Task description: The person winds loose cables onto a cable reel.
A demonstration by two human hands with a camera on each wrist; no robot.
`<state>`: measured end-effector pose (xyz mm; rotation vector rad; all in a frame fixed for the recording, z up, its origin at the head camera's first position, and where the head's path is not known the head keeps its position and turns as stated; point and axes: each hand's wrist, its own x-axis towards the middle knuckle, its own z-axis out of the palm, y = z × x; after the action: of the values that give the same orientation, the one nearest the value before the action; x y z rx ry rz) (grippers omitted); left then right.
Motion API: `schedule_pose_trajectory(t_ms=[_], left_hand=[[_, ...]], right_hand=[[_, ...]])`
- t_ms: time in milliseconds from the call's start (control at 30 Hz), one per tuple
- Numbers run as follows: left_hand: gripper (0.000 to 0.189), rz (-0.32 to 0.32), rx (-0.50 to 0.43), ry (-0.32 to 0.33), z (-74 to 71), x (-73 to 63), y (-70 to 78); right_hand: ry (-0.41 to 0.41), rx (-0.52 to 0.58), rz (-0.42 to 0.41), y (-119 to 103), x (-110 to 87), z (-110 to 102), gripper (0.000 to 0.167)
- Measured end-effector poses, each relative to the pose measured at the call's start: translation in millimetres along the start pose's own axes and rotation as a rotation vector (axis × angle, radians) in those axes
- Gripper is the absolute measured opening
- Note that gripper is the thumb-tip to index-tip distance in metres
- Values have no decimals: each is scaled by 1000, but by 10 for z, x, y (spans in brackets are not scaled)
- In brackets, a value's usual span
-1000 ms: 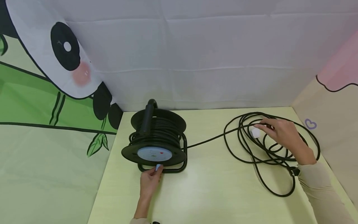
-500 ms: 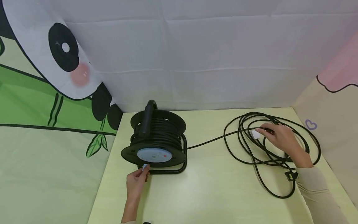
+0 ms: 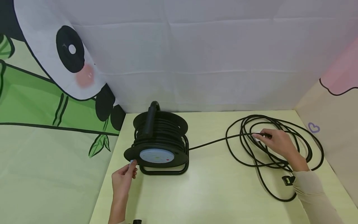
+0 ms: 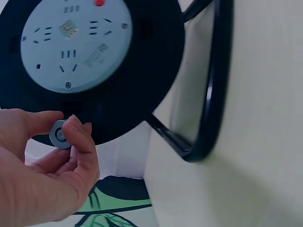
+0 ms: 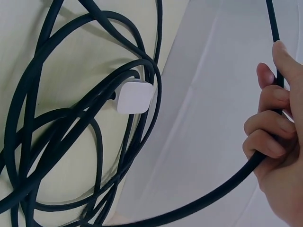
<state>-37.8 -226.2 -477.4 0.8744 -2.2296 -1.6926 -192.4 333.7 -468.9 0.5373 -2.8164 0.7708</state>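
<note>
We pinch the knob (image 4: 59, 135) at the rim of the reel (image 3: 156, 155) with our left hand (image 3: 123, 179) and grip the cable (image 5: 213, 195) with our right hand (image 3: 279, 143). The reel stands on the surface (image 3: 209, 193).

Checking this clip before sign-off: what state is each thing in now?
Cable reel: standing on its frame, partly wound.
Cable: straight from reel to right hand, then loosely looped on the table.
White plug: amid the looped cable, in no visible socket.
Socket panel: visible sockets unused.
Pale knob: pinched by the left hand.
</note>
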Motion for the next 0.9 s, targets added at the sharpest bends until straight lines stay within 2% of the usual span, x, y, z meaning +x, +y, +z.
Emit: schedule_pose_trajectory(t_ms=[200,400,733,900], left_hand=[[43,21,-3,35,-91,-21,171],[38,20,-18,33,-134,-35,308],[43,54,-89,22,-130,-133,574],[39,82,-122,16,-85,-210,715]], right_hand=[[-17,-3,47,11,-54,12,23],[-50,7,53,-9,-77,52,26],[-52,16,58,-46,-82,52,30],[-41,5,30,-47,-88,75,28]])
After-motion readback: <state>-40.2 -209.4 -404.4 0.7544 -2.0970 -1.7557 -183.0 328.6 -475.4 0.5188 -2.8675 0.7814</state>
